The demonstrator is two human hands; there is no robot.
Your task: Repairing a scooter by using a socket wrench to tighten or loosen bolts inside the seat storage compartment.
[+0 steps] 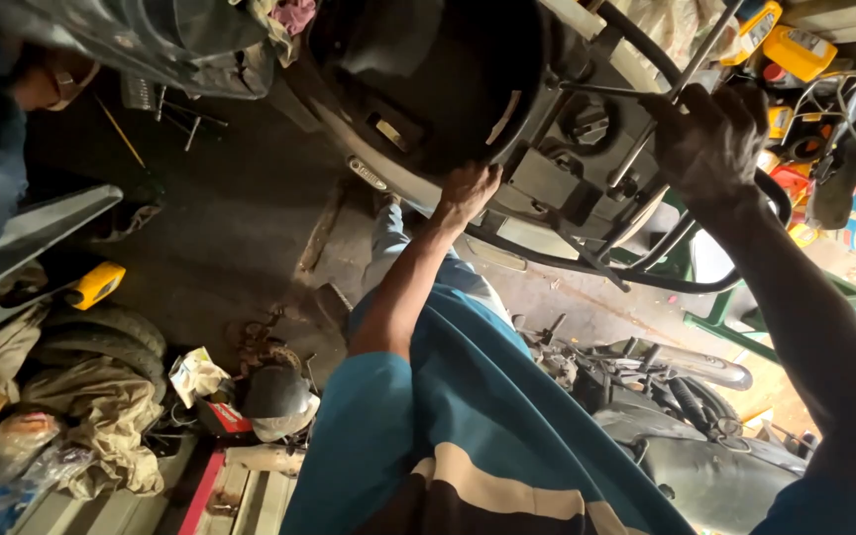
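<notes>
Scooter body [428,89]: left hand [468,190] flat, open against underside; right hand [710,139] clenched around metal rod [646,129].

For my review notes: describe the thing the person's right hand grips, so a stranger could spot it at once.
Start from the big dark scooter body filling the top of the view. To its right, a frame of thin black metal bars juts out; the right hand is closed around one bar of it. Unlike the yellow containers behind, it is bare, slim, dark tubing.
</notes>
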